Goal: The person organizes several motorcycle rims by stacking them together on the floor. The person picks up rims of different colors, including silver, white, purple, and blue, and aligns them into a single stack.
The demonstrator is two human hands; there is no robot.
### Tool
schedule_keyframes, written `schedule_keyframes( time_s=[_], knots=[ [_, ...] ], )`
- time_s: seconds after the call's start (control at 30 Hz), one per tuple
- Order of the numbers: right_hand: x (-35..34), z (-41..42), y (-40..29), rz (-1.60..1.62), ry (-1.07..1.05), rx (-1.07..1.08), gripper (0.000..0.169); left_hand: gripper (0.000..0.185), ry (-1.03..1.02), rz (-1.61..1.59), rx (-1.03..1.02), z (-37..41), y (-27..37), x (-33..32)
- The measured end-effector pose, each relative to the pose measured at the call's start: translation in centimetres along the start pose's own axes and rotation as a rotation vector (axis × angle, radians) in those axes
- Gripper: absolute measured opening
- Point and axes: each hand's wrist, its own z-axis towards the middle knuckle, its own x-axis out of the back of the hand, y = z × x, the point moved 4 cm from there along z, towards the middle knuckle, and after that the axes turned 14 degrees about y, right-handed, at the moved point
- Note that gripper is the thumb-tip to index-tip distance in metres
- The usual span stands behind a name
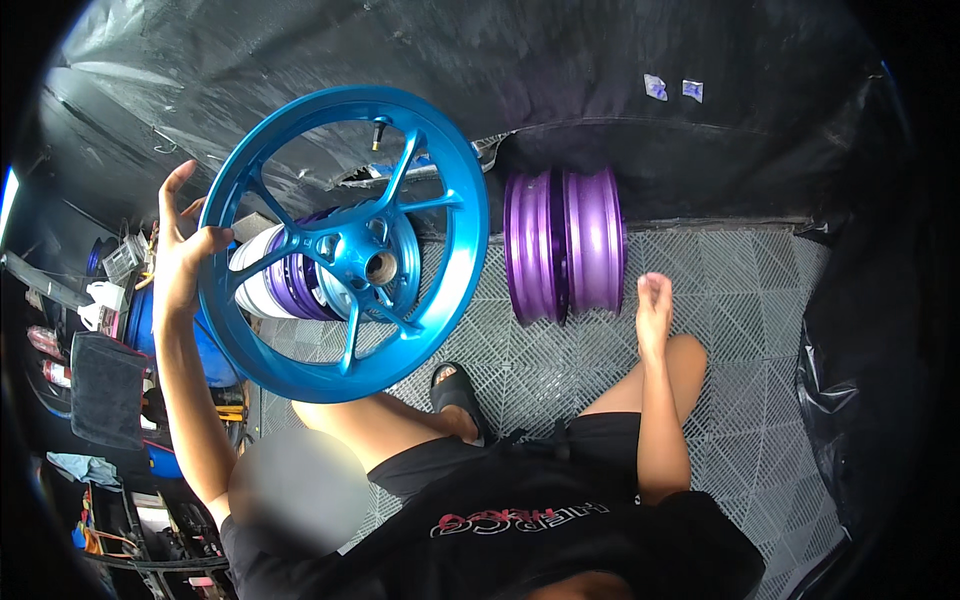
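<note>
A glossy blue spoked wheel rim (349,255) is raised in front of me, tilted, with its open hub facing up toward me. My left hand (180,262) grips its left edge, thumb over the near face. A black valve stem (378,133) sticks inward from the top of the rim. My right hand (654,307) hangs above my right knee with nothing seen in it, thumb and fingers slightly apart. Left of that hand, two purple wheel rims (532,247) stand on edge side by side. Behind the blue rim, white, purple and light blue rims (409,259) are partly hidden.
Grey interlocking grate tiles (735,322) cover the floor. Black plastic sheeting (585,45) hangs at the far side and right. At left are a blue drum (141,322), white jugs (105,296), a dark cloth (109,390) and cluttered shelves (154,517). A blurred round patch hides part of the lower left.
</note>
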Motion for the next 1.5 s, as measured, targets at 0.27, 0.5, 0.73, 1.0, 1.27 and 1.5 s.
schedule_keyframes(
  time_s=[0.27, 0.5, 0.73, 1.0, 1.27, 1.5],
  knots=[
    [-11.0, 10.3, -0.3, -0.541, -0.142, 0.195, 0.058, 0.091, -0.036, -0.097, 0.026, -0.9, -3.9, -3.4],
    [-9.6, 12.2, -0.5, -0.622, -0.017, 0.228, 0.048, 0.095, -0.087, 0.229, 0.023, -4.0, -12.5, -12.9],
    [-4.8, 15.4, -1.4, -0.703, 0.015, 0.178, 0.047, 0.095, -0.151, 0.325, 0.170, -6.4, -23.0, -21.4],
    [-0.6, 22.4, 0.9, -0.737, 0.041, 0.260, 0.054, 0.094, -0.178, 0.252, 0.212, -7.9, -24.7, -27.5],
    [-2.3, 20.8, -2.9, -0.758, 0.011, 0.424, 0.053, 0.095, -0.157, 0.259, 0.246, -9.3, -25.3, -29.8],
    [-16.2, 4.9, -4.4, -0.042, -0.411, -0.193, 0.051, 0.101, -0.205, 0.364, 0.198, -10.1, -22.8, -31.2]
  ],
)
